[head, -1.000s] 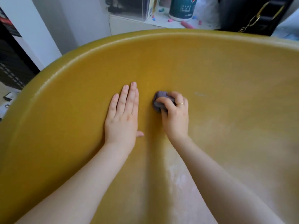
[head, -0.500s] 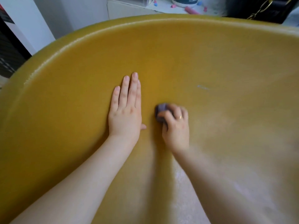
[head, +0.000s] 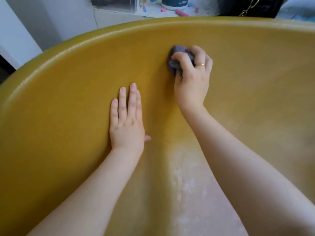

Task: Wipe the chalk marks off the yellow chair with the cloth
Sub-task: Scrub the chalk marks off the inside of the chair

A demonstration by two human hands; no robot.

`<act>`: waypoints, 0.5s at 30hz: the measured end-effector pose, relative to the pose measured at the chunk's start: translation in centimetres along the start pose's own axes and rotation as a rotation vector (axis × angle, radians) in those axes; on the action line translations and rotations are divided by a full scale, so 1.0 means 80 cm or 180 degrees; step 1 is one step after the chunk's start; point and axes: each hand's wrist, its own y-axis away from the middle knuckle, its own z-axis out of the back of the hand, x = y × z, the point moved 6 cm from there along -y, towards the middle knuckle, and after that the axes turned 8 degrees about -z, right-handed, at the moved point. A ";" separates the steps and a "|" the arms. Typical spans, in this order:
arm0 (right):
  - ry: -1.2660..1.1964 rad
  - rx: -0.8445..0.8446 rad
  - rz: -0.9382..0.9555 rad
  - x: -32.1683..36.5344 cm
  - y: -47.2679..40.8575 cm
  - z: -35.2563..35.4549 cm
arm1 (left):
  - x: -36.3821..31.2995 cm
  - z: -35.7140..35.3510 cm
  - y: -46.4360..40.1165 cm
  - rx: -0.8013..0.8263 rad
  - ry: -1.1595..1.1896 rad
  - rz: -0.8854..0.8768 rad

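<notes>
The yellow chair (head: 71,92) fills the view, its curved shell seen from above. My right hand (head: 192,82) grips a bunched purple cloth (head: 177,56) and presses it against the upper part of the chair's back. A gold ring shows on one finger. My left hand (head: 127,120) lies flat on the shell with fingers straight and together, lower and to the left of the cloth. Whitish chalk smears (head: 184,183) cover the seat between my forearms and spread faintly to the right.
Beyond the chair's rim a white ledge (head: 119,16) carries a dark green cup (head: 174,3) and scattered pink and blue chalk pieces (head: 182,12). A black bag with a gold chain (head: 247,7) sits at the top right. White wall panels stand at left.
My right hand has swept the cloth up and to the right, from beside the left hand to high on the chair's back. The left hand stays flat in place.
</notes>
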 end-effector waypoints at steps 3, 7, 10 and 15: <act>-0.0143 0.0020 0.0110 0.003 -0.007 0.003 | 0.000 0.002 -0.001 -0.0013 -0.0054 0.0045; -0.0082 0.0643 0.0385 -0.031 0.069 -0.004 | -0.001 0.007 0.001 -0.0042 0.0091 0.0019; -0.0096 0.1317 0.0347 -0.065 0.167 0.011 | -0.004 0.005 0.001 -0.0031 0.0248 -0.0024; 0.0035 0.1596 0.0404 -0.083 0.221 0.038 | -0.013 0.003 -0.008 -0.0071 0.0495 -0.0161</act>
